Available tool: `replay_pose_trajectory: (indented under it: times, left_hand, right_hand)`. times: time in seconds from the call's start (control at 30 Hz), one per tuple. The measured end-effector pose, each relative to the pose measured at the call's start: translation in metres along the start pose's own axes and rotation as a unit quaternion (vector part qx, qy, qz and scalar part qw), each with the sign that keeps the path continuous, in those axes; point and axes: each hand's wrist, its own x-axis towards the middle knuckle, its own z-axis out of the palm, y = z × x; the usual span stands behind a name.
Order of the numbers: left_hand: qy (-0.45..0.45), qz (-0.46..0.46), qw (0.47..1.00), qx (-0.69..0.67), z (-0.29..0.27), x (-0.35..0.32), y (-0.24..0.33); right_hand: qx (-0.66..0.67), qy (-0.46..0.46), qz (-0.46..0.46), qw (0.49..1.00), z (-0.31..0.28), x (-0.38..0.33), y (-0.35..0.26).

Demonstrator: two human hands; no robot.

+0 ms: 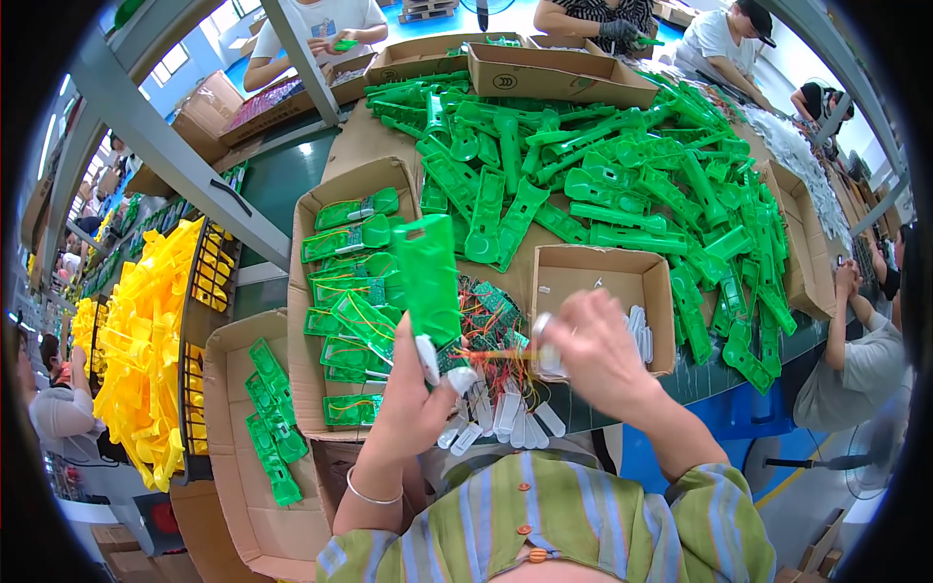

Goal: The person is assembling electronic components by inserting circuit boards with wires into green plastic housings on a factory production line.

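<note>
My left hand (394, 418) is closed around a green plastic housing (428, 277), held upright over the work surface. White covers sit on some of its fingertips. Orange wires (503, 355) stretch sideways from the housing's lower end to my right hand (603, 355), which is blurred by motion. Its fingers are pinched together where the wires reach them, and a white cover shows on one tip. Below and between my hands lies a pile of green circuit boards (496, 306) with red wires and white strips (510, 413). What the left palm covers is hidden.
A cardboard tray (301, 389) holds wired green housings; another tray (248, 530) holds bare ones. At right, a small box (603, 262) contains white pieces. Green housings (622, 185) heap behind. A black rack (206, 282) with yellow parts (146, 340) stands left. Several people work around the table.
</note>
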Motion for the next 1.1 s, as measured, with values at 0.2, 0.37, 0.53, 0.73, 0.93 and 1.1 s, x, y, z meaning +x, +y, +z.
replay_pose_trajectory:
  times: [0.2,0.37,0.53,0.73,0.93,1.1]
  left_hand:
    - [0.019,0.019,0.996,0.082,0.021,0.001,0.0]
    - [0.005,-0.022,0.993,-0.116,0.032,0.001,0.001]
    - [0.022,0.049,0.995,-0.08,0.035,-0.003,-0.002]
    - [0.043,0.109,0.988,-0.098,0.043,-0.003,-0.008]
    - [0.063,0.142,0.988,0.006,0.038,-0.005,-0.016]
    - [0.034,0.047,0.998,-0.001,0.039,-0.006,-0.013]
  right_hand:
    - [0.2,0.21,0.126,0.949,-0.006,0.02,0.002]
    - [0.477,0.139,0.074,0.864,-0.002,0.008,-0.046]
    - [0.428,0.162,0.024,0.889,0.006,0.008,-0.055]
    - [0.357,0.176,0.001,0.917,0.013,0.002,-0.063]
    - [0.37,0.137,-0.008,0.919,0.011,0.005,-0.065]
    - [0.241,0.176,-0.048,0.953,-0.013,0.017,-0.031]
